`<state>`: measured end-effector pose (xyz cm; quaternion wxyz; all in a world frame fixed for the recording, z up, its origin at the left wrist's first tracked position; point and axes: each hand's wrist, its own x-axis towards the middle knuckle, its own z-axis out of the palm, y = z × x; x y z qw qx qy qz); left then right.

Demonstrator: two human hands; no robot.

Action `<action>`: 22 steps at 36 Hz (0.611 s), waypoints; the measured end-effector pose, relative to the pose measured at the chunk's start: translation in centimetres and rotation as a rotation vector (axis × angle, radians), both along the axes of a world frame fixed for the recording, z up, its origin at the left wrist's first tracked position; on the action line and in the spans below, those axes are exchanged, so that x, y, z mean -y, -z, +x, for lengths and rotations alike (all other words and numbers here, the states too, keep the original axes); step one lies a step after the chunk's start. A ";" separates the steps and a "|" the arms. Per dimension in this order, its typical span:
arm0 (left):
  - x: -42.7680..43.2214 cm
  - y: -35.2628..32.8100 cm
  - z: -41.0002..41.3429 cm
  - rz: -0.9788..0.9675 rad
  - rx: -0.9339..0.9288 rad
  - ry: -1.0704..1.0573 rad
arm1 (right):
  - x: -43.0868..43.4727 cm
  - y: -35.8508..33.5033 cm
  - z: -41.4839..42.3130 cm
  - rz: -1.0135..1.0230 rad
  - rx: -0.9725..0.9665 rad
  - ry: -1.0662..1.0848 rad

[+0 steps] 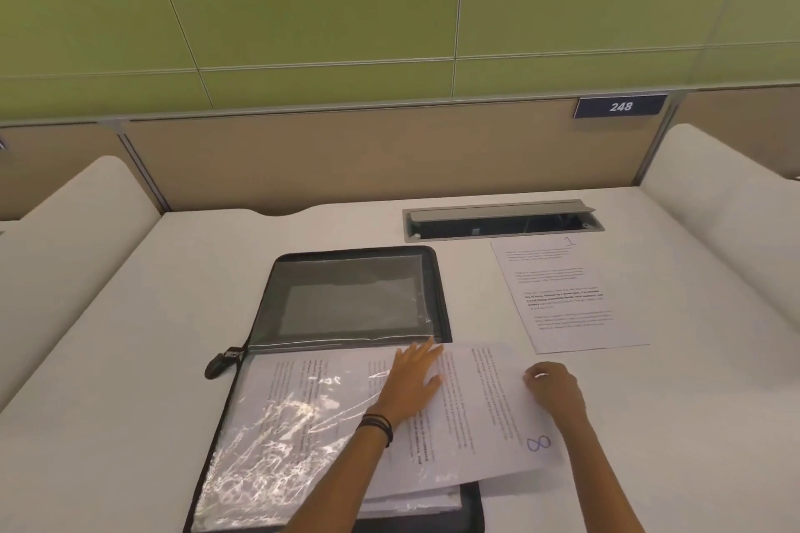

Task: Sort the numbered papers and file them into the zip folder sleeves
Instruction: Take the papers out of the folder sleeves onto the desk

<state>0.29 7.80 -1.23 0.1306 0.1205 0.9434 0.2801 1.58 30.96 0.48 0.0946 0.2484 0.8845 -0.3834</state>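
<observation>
A black zip folder (439,294) lies open on the white desk, its clear plastic sleeves (277,433) shiny and holding printed pages. A sheet marked 8 (489,407) lies sideways, partly inside the top sleeve and sticking out to the right. My left hand (411,381) presses flat on the sleeve and this sheet, fingers straight. My right hand (552,387) rests on the sheet's right end with curled fingers; whether they pinch the paper is unclear. A sheet marked 1 (567,294) lies apart at the right.
A recessed grey cable box (502,221) with a raised lid sits behind the sheet marked 1. The folder's zip pull (220,364) lies at its left. White padded dividers (714,203) flank the desk, and a beige partition with a plate reading 248 (620,106) stands behind.
</observation>
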 end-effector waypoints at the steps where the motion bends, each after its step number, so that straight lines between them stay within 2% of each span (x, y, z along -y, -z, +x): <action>1: -0.4 0.0 -0.2 -0.006 0.003 0.022 | -0.5 -0.1 0.1 -0.004 -0.010 0.025; 9: -3.5 -0.5 -1.9 0.006 0.057 0.083 | -4.5 -0.6 1.6 0.008 -0.104 0.155; 14: -4.5 -1.4 -2.9 -0.008 0.026 0.107 | -7.0 -0.9 2.5 0.024 -0.137 0.209; 22: -6.0 -2.4 -4.4 -0.031 0.117 0.151 | -10.2 -1.1 4.1 0.042 -0.156 0.301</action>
